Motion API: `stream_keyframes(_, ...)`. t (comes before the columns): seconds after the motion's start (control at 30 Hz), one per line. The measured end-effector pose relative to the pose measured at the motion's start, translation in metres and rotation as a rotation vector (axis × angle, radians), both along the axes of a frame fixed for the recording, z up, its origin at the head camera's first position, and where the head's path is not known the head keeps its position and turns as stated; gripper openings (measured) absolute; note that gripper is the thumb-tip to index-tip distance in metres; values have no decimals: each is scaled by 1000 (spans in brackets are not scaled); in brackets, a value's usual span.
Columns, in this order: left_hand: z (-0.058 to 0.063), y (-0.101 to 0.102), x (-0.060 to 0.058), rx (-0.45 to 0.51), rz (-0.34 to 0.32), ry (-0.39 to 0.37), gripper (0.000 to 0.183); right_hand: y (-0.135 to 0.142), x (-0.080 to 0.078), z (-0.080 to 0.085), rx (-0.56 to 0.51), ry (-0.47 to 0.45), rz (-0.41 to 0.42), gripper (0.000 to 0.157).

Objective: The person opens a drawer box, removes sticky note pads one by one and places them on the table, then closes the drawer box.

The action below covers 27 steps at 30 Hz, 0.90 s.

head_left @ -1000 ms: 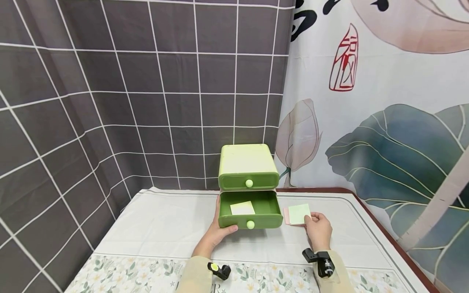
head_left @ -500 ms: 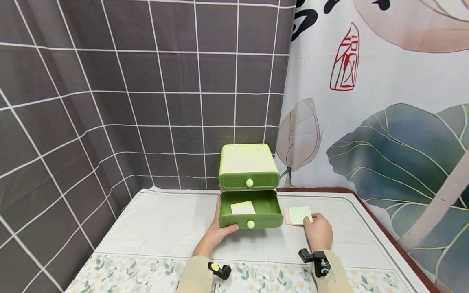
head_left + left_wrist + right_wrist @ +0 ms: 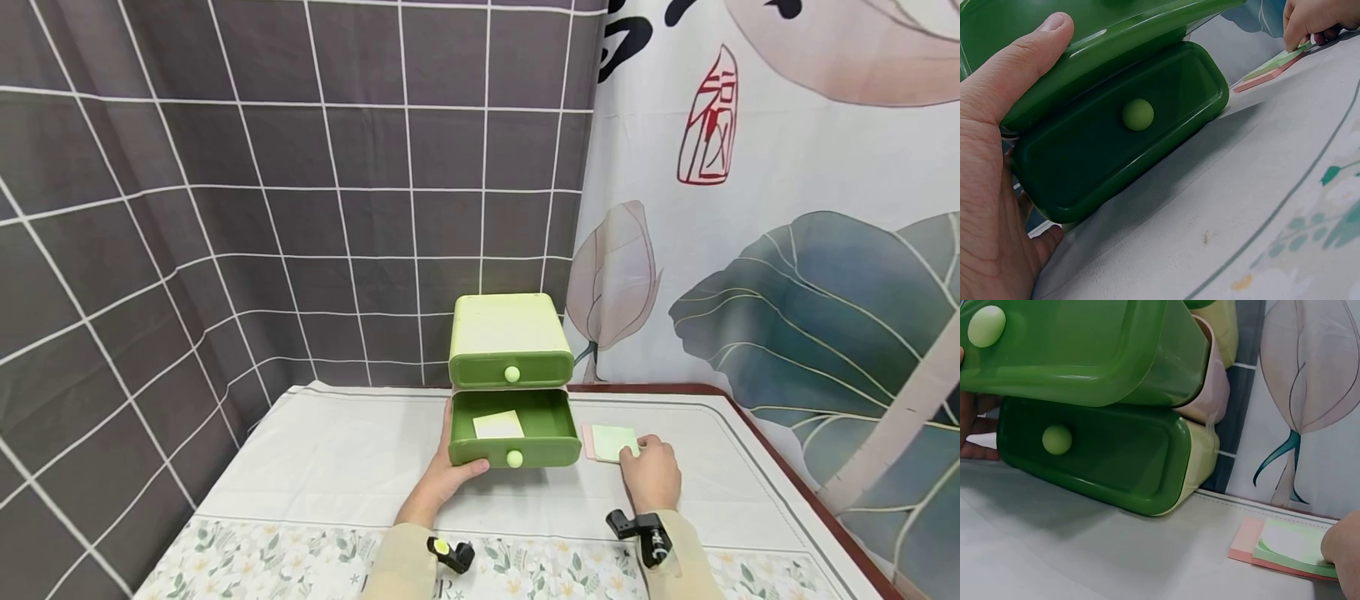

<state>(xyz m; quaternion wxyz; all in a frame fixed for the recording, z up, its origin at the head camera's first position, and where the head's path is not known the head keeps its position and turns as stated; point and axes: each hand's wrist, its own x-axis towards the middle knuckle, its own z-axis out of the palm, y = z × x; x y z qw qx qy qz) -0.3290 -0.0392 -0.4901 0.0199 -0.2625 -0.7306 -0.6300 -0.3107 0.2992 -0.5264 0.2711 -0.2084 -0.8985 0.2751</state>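
A small green desktop drawer unit (image 3: 512,321) has its middle drawer (image 3: 543,454) pulled out. In that drawer lies a pale yellow sticky note pad (image 3: 498,425). My left hand (image 3: 441,479) grips the unit's left side, with the thumb (image 3: 1035,59) against the open drawer's front and the fingers around the side. To the right of the unit, my right hand (image 3: 651,475) pinches the right edge of a green sticky note pad (image 3: 611,442). The green pad lies over a pink sticky note pad (image 3: 1244,542) on the table. Some right fingers are hidden.
The bottom drawer (image 3: 1104,450) and the top drawer (image 3: 480,372) are closed, each with a round knob. A white tablecloth (image 3: 337,450) with a floral front band covers the table. A dark grid curtain (image 3: 337,208) and a lotus-print curtain (image 3: 787,333) hang behind.
The green sticky note pad has shifted slightly toward me and sits flatter over the pink one. My right wrist has turned a little to the left. My left hand keeps its hold.
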Motion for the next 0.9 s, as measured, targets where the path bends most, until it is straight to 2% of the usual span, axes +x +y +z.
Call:
stream_keyframes(0.17,-5,1,-4,19,-2,37,118,0,0,1,6,8,-13,35)
stream_keyframes(0.43,-31,1,-20,19,45,16,118,-6,4,6,-39,7,-36,42)
stream_keyframes(0.53,-33,1,-20,13,49,32,118,-10,5,17,-48,77,-16,38)
stream_keyframes(0.63,-32,0,-18,9,54,38,118,-18,4,36,-42,213,48,30)
stream_keyframes(0.77,-21,-1,-11,22,36,33,117,-33,3,67,6,408,160,16)
stream_keyframes(0.83,-14,0,-7,27,22,35,117,-41,3,83,52,475,237,11)
stream_keyframes(0.9,-9,1,-4,29,11,35,116,-49,2,98,101,511,350,10)
